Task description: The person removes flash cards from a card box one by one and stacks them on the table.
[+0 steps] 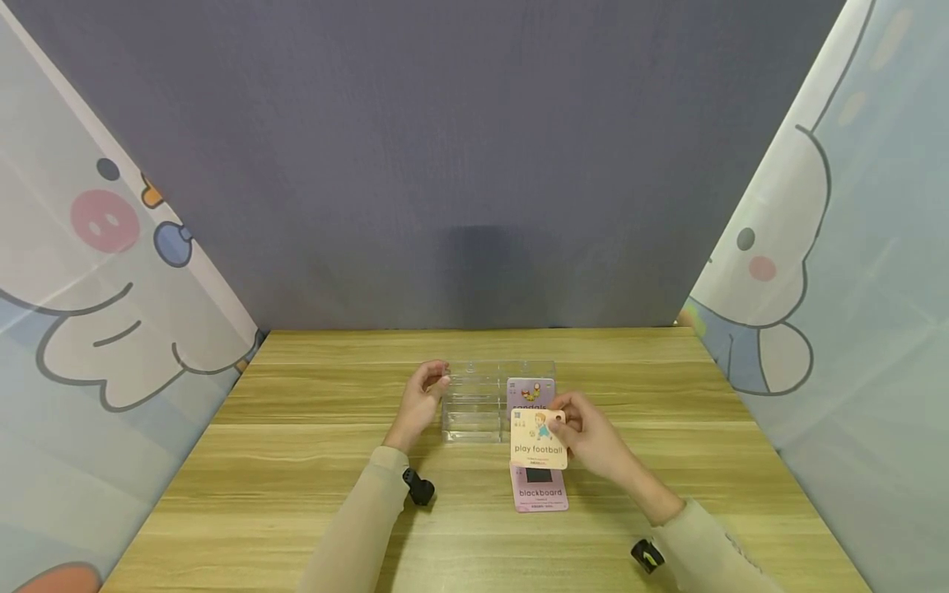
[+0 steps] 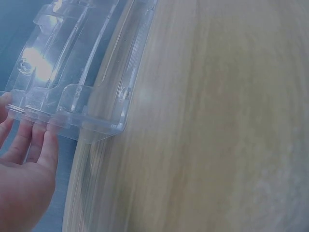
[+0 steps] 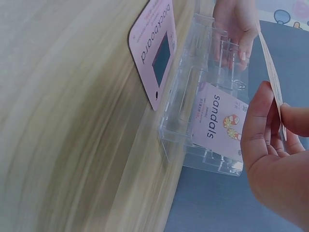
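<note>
A clear plastic card holder (image 1: 471,420) with stepped slots stands on the wooden table. My left hand (image 1: 421,401) grips its left side near the top, fingers and thumb at the edge. In my right hand (image 1: 591,436), thumb and fingers pinch the right edge of a cream "play football" card (image 1: 535,441), raised in front of the holder. In the right wrist view that card (image 3: 273,72) shows nearly edge-on. A purple "sandals" card (image 3: 217,121) leans in the holder's right column. Closer to me, a pink "blackboard" card (image 1: 539,492) lies flat, its top overlapped by the held card in the head view.
The wooden tabletop (image 1: 311,461) reaches to a dark grey-blue partition (image 1: 474,165) at the back. Curtains with cartoon animals hang on the left (image 1: 96,272) and right (image 1: 830,272). Black wrist devices (image 1: 419,487) sit at both cuffs.
</note>
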The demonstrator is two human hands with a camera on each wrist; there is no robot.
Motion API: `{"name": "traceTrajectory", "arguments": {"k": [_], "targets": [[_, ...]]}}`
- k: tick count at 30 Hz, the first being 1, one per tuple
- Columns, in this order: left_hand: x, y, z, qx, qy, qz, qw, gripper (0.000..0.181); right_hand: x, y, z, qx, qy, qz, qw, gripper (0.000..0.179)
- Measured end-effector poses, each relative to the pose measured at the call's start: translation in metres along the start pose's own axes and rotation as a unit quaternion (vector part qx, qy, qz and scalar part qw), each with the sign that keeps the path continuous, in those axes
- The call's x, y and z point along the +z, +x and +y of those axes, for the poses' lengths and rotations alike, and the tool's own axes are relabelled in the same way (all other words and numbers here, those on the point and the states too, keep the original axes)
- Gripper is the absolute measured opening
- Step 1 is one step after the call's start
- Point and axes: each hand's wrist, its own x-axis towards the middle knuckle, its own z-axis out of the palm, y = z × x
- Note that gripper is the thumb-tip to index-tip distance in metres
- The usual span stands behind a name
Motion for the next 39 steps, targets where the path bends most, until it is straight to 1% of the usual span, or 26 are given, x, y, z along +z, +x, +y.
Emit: {"name": "traceTrajectory", "arguments": {"k": [8, 14, 28, 39], "targets": [[-0.001, 0.000, 0.000, -0.001, -0.003, -0.004, 1.0000, 0.034, 0.002, -0.003, 0.004, 0.006, -0.002, -0.010, 0.9999, 0.025], [-0.001, -0.001, 0.001, 0.000, -0.001, -0.007, 1.0000, 0.035, 0.003, -0.005, 0.006, 0.016, -0.008, -0.010, 0.9998, 0.024], [-0.001, -0.001, 0.003, -0.006, 0.001, -0.007, 1.0000, 0.035, 0.005, -0.010, 0.008, 0.021, -0.013, -0.017, 0.9996, 0.025], [-0.001, -0.001, 0.003, -0.005, -0.001, -0.003, 1.0000, 0.035, 0.010, -0.011, 0.011, 0.027, -0.020, -0.034, 0.9988, 0.022]]}}
